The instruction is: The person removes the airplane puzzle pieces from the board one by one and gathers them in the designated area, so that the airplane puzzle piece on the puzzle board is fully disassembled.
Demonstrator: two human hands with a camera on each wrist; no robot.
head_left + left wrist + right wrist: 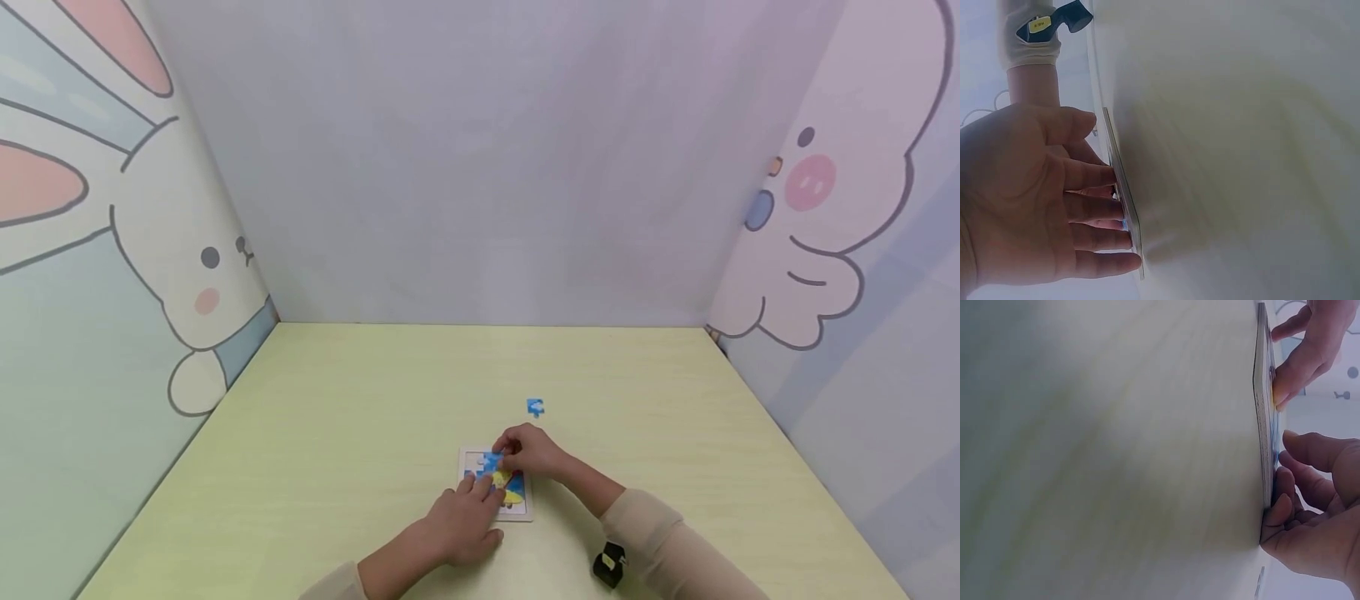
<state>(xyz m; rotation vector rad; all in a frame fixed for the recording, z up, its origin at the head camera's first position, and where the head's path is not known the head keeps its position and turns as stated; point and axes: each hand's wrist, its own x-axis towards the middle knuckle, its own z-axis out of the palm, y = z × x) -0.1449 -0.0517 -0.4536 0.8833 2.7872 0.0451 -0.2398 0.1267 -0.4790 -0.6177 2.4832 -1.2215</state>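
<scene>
A small jigsaw puzzle (517, 486) in a pale frame lies on the table, with blue and yellow pieces and a bare pale patch at its upper left. My left hand (463, 523) rests on its lower left with fingers extended. Over its upper edge, my right hand (534, 450) has its thumb and index finger close together at a blue puzzle piece (491, 458); the fingers partly hide it. In the right wrist view, the right hand's other fingers curl beside the frame's edge. One loose blue-and-white puzzle piece (536, 407) lies beyond the right hand.
The pale yellow table (360, 392) spreads around the puzzle. A black device (609, 564) with a yellow label sits at the right wrist. A grey back wall (487, 167) and side panels with cartoon animals enclose the table.
</scene>
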